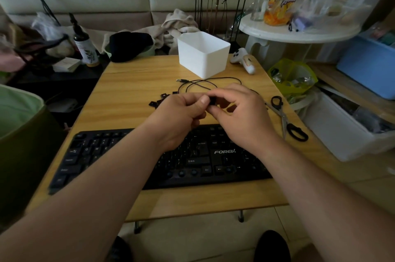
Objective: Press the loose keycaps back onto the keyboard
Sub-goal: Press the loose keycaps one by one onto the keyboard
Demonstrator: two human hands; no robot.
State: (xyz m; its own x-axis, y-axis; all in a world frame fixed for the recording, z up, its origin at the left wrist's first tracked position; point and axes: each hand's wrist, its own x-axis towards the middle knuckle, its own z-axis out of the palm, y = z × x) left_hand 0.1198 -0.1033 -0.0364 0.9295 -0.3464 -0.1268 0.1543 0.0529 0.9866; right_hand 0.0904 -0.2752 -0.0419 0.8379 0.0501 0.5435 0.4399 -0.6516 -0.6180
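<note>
A black keyboard lies across the near part of the wooden table; several sockets in its bottom row show bare stems. Both hands meet above its far edge. My left hand and my right hand pinch one small black keycap between their fingertips. Several loose black keycaps lie on the table just beyond my left hand, partly hidden by it.
The keyboard's black cable loops behind the hands. A white plastic bin stands at the back of the table, a white controller to its right. Scissors lie at the right edge. Clutter surrounds the table.
</note>
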